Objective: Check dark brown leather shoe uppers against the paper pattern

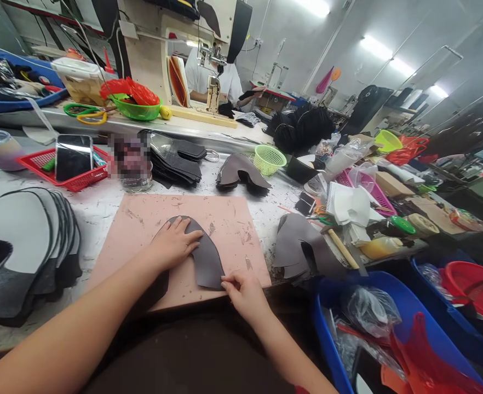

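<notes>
While the left hand [178,241] is lying flat over the top of a dark gray curved piece [208,262], fingers a bit apart, the right hand [243,293] is pinching that piece's corner around 4 o'clock, thumb and fingertips clamped on the edge. The whole thing is resting on a scuffed pink board [233,224], with a pile of similar gray pieces [291,241] sitting at 3 o'clock, a white-and-gray stack [26,219] at 9, and a light green basket [269,160] hanging out around 1.
</notes>
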`<act>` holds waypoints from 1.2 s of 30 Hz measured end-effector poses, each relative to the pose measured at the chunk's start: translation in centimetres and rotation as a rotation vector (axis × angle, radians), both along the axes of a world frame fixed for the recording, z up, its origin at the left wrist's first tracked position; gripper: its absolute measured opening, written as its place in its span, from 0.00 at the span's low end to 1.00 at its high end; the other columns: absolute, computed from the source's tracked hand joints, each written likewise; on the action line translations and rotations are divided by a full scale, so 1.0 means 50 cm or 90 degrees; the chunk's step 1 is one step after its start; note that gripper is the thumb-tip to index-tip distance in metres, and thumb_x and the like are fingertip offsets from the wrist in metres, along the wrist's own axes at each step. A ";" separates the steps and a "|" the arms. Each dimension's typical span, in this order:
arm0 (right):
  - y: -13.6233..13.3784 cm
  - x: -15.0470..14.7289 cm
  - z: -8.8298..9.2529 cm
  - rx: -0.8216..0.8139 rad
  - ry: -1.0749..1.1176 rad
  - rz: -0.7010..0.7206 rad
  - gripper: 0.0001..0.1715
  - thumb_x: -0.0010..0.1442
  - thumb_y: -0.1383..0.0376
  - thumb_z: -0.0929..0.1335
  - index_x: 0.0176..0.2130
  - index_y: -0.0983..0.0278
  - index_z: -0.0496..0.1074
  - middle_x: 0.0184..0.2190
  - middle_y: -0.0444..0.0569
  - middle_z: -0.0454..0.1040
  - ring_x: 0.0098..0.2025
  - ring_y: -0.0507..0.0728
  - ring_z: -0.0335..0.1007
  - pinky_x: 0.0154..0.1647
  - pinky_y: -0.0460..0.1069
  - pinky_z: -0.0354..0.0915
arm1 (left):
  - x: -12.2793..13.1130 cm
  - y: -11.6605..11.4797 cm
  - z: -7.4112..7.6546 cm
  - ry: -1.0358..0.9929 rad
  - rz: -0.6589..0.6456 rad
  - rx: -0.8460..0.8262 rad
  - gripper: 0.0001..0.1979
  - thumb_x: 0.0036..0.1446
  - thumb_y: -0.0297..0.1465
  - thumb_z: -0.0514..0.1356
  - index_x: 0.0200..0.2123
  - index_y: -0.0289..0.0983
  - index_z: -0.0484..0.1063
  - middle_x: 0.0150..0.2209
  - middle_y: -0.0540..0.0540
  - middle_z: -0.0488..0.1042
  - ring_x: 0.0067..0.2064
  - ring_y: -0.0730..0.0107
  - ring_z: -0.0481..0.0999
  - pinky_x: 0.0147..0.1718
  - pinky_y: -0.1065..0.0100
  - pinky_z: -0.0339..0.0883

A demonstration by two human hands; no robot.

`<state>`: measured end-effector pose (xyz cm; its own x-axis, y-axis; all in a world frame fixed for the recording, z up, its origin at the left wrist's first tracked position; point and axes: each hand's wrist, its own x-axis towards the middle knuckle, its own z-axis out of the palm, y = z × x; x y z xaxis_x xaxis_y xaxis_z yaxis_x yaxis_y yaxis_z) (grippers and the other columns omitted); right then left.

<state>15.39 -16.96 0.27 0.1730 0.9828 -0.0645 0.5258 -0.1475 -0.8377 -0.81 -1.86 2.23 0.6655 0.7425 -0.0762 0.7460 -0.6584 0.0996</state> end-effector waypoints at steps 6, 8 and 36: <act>0.006 0.005 -0.004 -0.130 0.146 -0.048 0.12 0.48 0.63 0.64 0.32 0.65 0.74 0.23 0.46 0.72 0.22 0.51 0.65 0.19 0.46 0.64 | -0.002 -0.001 0.003 0.011 -0.007 -0.012 0.17 0.56 0.38 0.49 0.50 0.47 0.64 0.56 0.41 0.57 0.57 0.47 0.53 0.51 0.51 0.50; 0.005 0.003 0.000 -0.100 0.101 -0.032 0.11 0.49 0.63 0.64 0.31 0.65 0.74 0.24 0.46 0.73 0.24 0.52 0.66 0.22 0.47 0.65 | -0.002 -0.002 0.002 0.011 -0.007 -0.009 0.18 0.56 0.38 0.50 0.50 0.46 0.64 0.56 0.41 0.57 0.57 0.46 0.53 0.51 0.51 0.49; 0.047 -0.041 -0.002 0.117 0.063 0.081 0.05 0.56 0.64 0.59 0.30 0.61 0.61 0.26 0.45 0.69 0.30 0.53 0.67 0.31 0.46 0.61 | 0.009 -0.080 0.005 -0.240 -0.121 -0.225 0.10 0.45 0.22 0.53 0.27 0.40 0.72 0.47 0.49 0.69 0.47 0.64 0.68 0.47 0.61 0.59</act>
